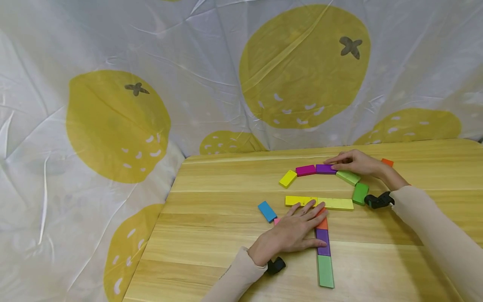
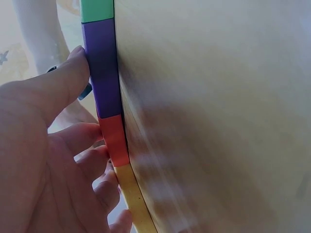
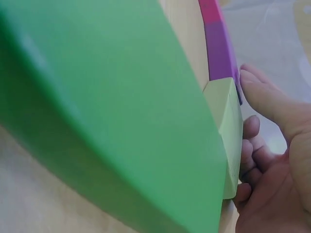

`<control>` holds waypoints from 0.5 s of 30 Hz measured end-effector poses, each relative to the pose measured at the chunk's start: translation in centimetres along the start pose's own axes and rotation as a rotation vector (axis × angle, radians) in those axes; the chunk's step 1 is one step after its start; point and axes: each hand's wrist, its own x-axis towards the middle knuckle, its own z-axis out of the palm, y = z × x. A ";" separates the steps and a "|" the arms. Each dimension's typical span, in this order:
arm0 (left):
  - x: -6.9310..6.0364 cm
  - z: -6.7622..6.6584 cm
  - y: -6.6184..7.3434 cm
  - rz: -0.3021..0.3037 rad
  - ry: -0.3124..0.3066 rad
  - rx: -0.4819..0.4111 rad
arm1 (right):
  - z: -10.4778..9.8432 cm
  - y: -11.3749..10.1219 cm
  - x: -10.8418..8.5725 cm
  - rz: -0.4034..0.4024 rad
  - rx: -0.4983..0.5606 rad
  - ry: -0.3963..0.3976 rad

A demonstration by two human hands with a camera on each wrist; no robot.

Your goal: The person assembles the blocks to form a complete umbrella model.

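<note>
Flat coloured blocks lie in rows on the wooden table. My left hand (image 1: 296, 233), fingers spread, rests along a column of orange (image 1: 322, 221), purple (image 1: 323, 247) and mint green blocks (image 1: 325, 272). In the left wrist view its thumb touches the purple block (image 2: 103, 68) and fingertips meet the red-orange block's (image 2: 114, 141) side. At the upper arc, my right hand (image 1: 360, 162) touches the violet block (image 1: 325, 169) with its thumb, beside the pale green block (image 1: 349, 178). In the right wrist view its fingers lie against the pale green block's (image 3: 231, 141) outer side.
The arc also holds a yellow (image 1: 288, 179), a magenta (image 1: 305, 170) and a green block (image 1: 360, 193). Two yellow blocks (image 1: 336, 204) form a crossbar. A blue block (image 1: 267, 212) lies left; an orange block (image 1: 387, 162) lies behind the right wrist. A lemon-print curtain (image 1: 211, 84) hangs behind.
</note>
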 end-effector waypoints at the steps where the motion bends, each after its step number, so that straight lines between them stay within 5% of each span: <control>1: 0.0 0.0 0.0 0.001 0.000 -0.002 | 0.0 0.1 0.0 0.001 0.001 -0.001; 15: 0.0 0.0 -0.1 0.007 0.011 0.010 | 0.1 0.2 0.2 -0.016 -0.004 -0.013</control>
